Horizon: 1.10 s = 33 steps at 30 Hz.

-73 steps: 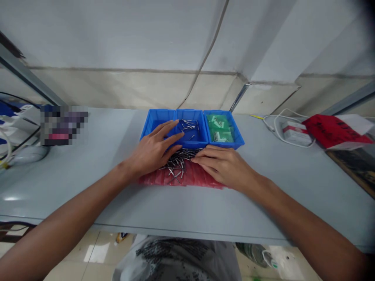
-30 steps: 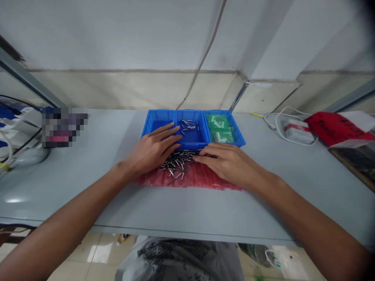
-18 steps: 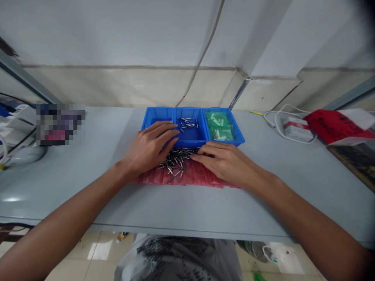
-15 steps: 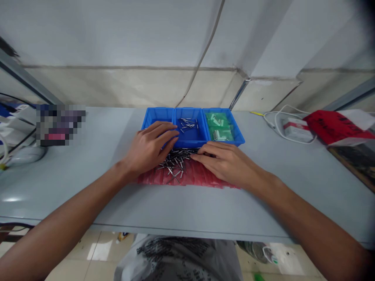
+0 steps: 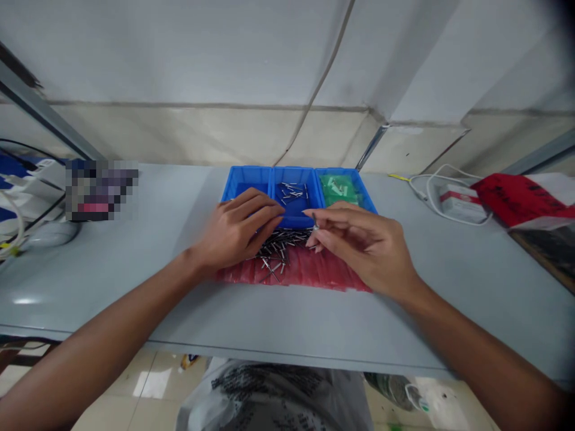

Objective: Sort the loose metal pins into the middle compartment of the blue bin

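My right hand (image 5: 366,242) is raised just above the right end of a loose pile of metal blind rivets (image 5: 281,244). It pinches one rivet (image 5: 315,224) between thumb and fingers. Over the pile's left end hovers my left hand (image 5: 245,227), its fingers loosely bent and slightly apart, with nothing visible in them; its palm side is hidden. Beneath the pile lies a row of red plastic bags (image 5: 309,269). Directly behind stand three joined blue bins (image 5: 299,221): several rivets (image 5: 291,190) lie in the middle one, and green bags (image 5: 340,188) fill the right one.
On the right of the grey table (image 5: 278,317) are a white box (image 5: 462,202) with a cable, and a red bag (image 5: 516,197). A computer mouse (image 5: 54,233) and white plugs (image 5: 45,179) sit at the left. The wall (image 5: 202,131) rises behind.
My right hand has lifted off the pile and turned palm inward, a rivet now between its fingertips. My left hand stays over the pile's left end. The view has shifted slightly.
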Available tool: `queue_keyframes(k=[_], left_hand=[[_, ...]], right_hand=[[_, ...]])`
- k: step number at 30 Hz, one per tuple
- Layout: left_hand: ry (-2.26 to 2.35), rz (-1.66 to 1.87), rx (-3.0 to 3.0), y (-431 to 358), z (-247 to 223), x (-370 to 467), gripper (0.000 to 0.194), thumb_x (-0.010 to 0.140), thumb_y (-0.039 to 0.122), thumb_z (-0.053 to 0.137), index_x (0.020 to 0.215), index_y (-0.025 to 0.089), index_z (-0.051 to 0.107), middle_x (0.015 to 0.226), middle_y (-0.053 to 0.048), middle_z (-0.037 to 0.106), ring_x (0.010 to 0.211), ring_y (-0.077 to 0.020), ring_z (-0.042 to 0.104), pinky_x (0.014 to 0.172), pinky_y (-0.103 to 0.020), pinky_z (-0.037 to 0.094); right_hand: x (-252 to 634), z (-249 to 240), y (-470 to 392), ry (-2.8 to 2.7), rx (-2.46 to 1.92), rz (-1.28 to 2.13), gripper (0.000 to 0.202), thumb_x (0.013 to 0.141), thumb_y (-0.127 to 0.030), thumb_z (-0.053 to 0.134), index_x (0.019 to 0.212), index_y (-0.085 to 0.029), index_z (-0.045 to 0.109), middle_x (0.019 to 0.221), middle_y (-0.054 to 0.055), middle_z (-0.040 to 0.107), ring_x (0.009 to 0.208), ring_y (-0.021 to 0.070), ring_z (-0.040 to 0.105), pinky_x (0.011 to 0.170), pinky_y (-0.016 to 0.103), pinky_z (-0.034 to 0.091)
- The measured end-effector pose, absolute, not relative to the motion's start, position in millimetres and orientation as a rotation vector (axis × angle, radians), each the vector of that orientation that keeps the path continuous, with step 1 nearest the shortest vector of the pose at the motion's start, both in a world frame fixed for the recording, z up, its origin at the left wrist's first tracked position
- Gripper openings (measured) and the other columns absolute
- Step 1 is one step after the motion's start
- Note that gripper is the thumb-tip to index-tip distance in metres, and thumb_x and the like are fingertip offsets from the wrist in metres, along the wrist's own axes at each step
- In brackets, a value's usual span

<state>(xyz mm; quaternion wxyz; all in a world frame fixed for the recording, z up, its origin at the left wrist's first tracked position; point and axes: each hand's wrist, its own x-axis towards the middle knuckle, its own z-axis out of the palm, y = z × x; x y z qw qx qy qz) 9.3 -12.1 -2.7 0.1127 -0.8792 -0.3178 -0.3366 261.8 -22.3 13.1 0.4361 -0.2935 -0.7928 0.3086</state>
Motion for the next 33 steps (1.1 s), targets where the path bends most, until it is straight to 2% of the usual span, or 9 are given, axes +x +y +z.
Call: queue_keyframes(k=[5,10,16,22,24,27,30,32,33], left_hand=[[-0.773,-1.01,-2.673,-18,-5,12,0.04,0.093,0.019,0.065,0.132,0.016,0.054,0.107,-0.007,0.073,0.099,-0.0171,0.068,0.082,-0.028,0.057],[-0.683,-1.03,-2.655,-20,-2,11,0.021,0.091,0.01,0.062,0.11,0.02,0.06,0.102,-0.004,0.073,0.094,-0.0146,0.068,0.082,-0.026,0.056],[-0.771,-1.026,-2.62,-24,3,15,0.004,0.093,0.018,0.063,0.095,0.02,0.06,0.09,-0.002,0.074,0.08,-0.0131,0.069,0.067,-0.024,0.05],[-0.775,-1.103,-2.602,-27,4,17,0.009,0.093,0.016,0.062,0.101,0.018,0.059,0.086,-0.001,0.072,0.074,-0.011,0.066,0.063,-0.024,0.045],[-0.777,-1.07,-2.602,-28,4,17,0.002,0.094,0.017,0.06,0.093,0.019,0.059,0.078,0.001,0.069,0.067,-0.0102,0.062,0.059,-0.025,0.041],[-0.798,-1.084,-2.577,-28,5,16,0.022,0.098,0.022,0.054,0.077,0.019,0.056,0.061,0.004,0.058,0.052,-0.0094,0.05,0.053,-0.028,0.035],[-0.835,-1.108,-2.517,-28,7,16,0.03,0.098,0.022,0.052,0.068,0.019,0.052,0.055,0.004,0.054,0.048,-0.0096,0.043,0.051,-0.029,0.032],[-0.857,-1.096,-2.478,-28,8,15,0.031,0.097,0.02,0.054,0.066,0.019,0.051,0.054,0.004,0.053,0.048,-0.0096,0.042,0.051,-0.029,0.032],[-0.861,-1.093,-2.46,-28,8,15,0.032,0.097,0.02,0.054,0.065,0.02,0.05,0.053,0.004,0.051,0.047,-0.0095,0.041,0.05,-0.029,0.031]], right_hand=[[259,12,-23,-2.006,-0.746,0.783,0.026,0.091,-0.014,0.068,0.113,-0.024,0.077,0.089,0.002,0.07,0.078,0.0126,0.065,0.068,0.029,0.054],[257,12,-25,-1.932,-0.785,0.918,0.025,0.089,-0.015,0.071,0.112,-0.023,0.076,0.092,0.001,0.071,0.075,0.011,0.066,0.069,0.027,0.059],[253,16,-31,-1.705,-0.814,1.024,0.008,0.089,-0.021,0.072,0.095,-0.022,0.077,0.084,0.002,0.074,0.068,0.0134,0.071,0.06,0.027,0.061],[252,19,-34,-1.649,-0.771,1.082,0.01,0.087,-0.016,0.074,0.095,-0.021,0.078,0.082,0.002,0.076,0.069,0.0145,0.074,0.057,0.026,0.061],[253,19,-34,-1.648,-0.78,1.133,0.008,0.087,-0.018,0.075,0.094,-0.02,0.078,0.077,0.001,0.076,0.066,0.0137,0.073,0.057,0.025,0.061],[254,14,-29,-1.62,-0.877,1.142,0.006,0.087,-0.023,0.076,0.092,-0.019,0.078,0.072,0.001,0.076,0.06,0.0125,0.071,0.055,0.023,0.058],[257,8,-22,-1.535,-0.889,1.158,0.02,0.093,-0.027,0.069,0.111,-0.022,0.075,0.099,0.007,0.079,0.07,0.0149,0.073,0.052,0.024,0.056],[260,6,-18,-1.52,-0.832,1.198,0.033,0.097,-0.028,0.063,0.13,-0.027,0.066,0.123,0.009,0.074,0.077,0.016,0.074,0.05,0.025,0.055],[261,6,-17,-1.555,-0.811,1.205,0.035,0.099,-0.027,0.06,0.134,-0.028,0.063,0.126,0.008,0.073,0.077,0.0153,0.074,0.051,0.025,0.055]])
